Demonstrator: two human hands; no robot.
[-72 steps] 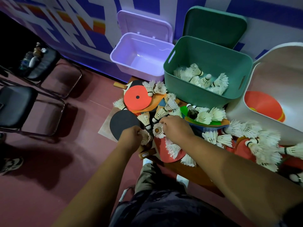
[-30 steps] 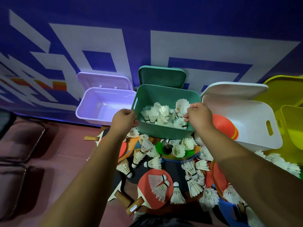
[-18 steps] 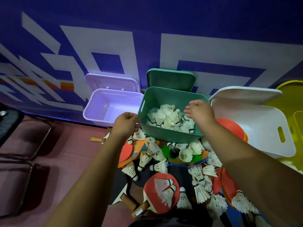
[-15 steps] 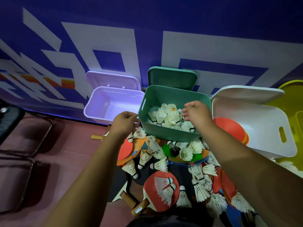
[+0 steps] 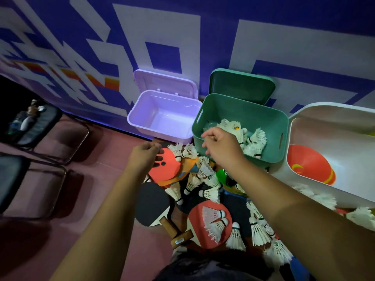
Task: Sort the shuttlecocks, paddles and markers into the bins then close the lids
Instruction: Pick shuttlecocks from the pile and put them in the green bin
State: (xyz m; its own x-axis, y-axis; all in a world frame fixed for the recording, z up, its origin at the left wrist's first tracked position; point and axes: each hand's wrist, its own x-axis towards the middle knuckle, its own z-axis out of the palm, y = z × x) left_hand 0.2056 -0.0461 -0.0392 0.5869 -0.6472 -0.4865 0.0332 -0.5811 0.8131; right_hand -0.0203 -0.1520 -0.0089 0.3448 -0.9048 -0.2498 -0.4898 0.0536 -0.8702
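Now the right hand (image 5: 221,149) hovered at the near-left rim of the green plastic bin (image 5: 243,112), its fingers loosely bent with nothing visible in them. Half a second before, it had reached further in, above the white feathered shuttlecocks (image 5: 251,138) heaped inside. The left hand (image 5: 144,157) had also drawn back from the bin's left corner. It hung empty, fingers slackly curled, their tips over the round red paddle (image 5: 166,169) at the far left of the pile.

Loose shuttlecocks (image 5: 203,171) lay scattered beside that paddle and across the heap below the right forearm. Two more rested on a second red paddle with a wooden handle (image 5: 211,238), and a black paddle (image 5: 150,201) lay just left of it.

Left of the green bin stood a lilac plastic bin (image 5: 162,104) with nothing in it. To the right, a tilted white bin (image 5: 334,138) held an orange-red marker cone (image 5: 308,167). The green lid (image 5: 241,86) and lilac lid (image 5: 164,82) stood open against the blue-and-white wall (image 5: 203,33). The view had tipped downward since then.
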